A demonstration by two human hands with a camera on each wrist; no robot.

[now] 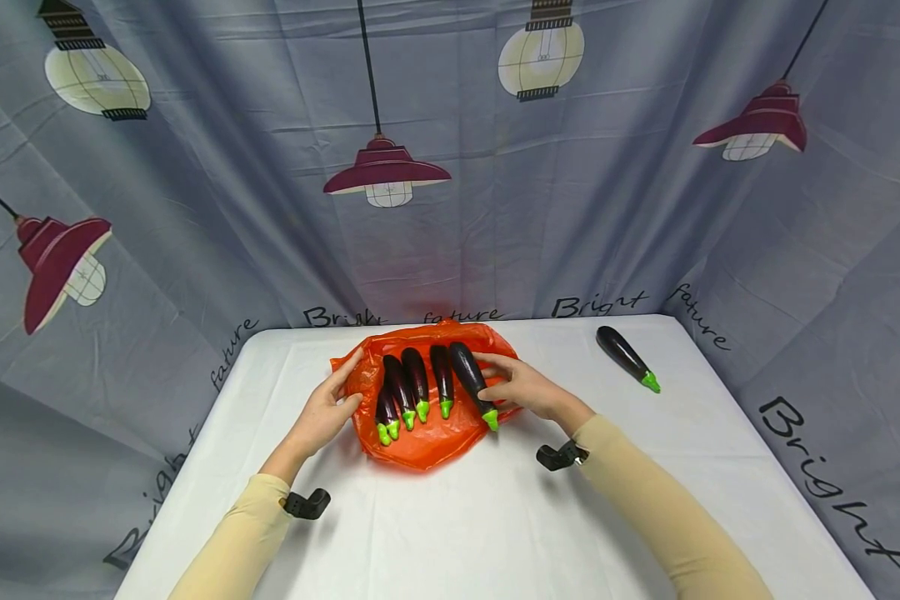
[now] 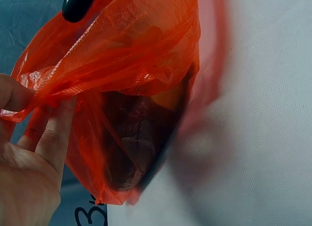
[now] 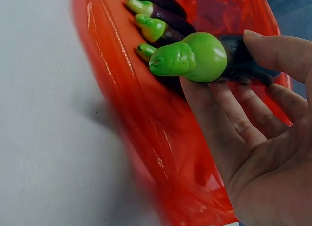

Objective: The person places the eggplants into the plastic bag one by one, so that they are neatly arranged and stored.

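A red plastic bag (image 1: 427,450) lies spread on the white table with several dark eggplants (image 1: 397,383) side by side on it, green stems toward me. My left hand (image 1: 324,417) pinches the bag's left edge between thumb and fingers; in the left wrist view the bag's film (image 2: 141,50) is bunched in that grip. My right hand (image 1: 521,387) holds one eggplant (image 1: 467,371) over the bag's right part, thumb on one side and fingers on the other. The right wrist view shows this eggplant's green cap (image 3: 204,57) close up, above the other stems.
Another eggplant (image 1: 624,354) lies apart on the white table (image 1: 435,542), toward the back right. Behind the table hangs a grey curtain (image 1: 450,242) printed with lamps and lettering. Each wrist carries a black camera mount (image 1: 307,504).
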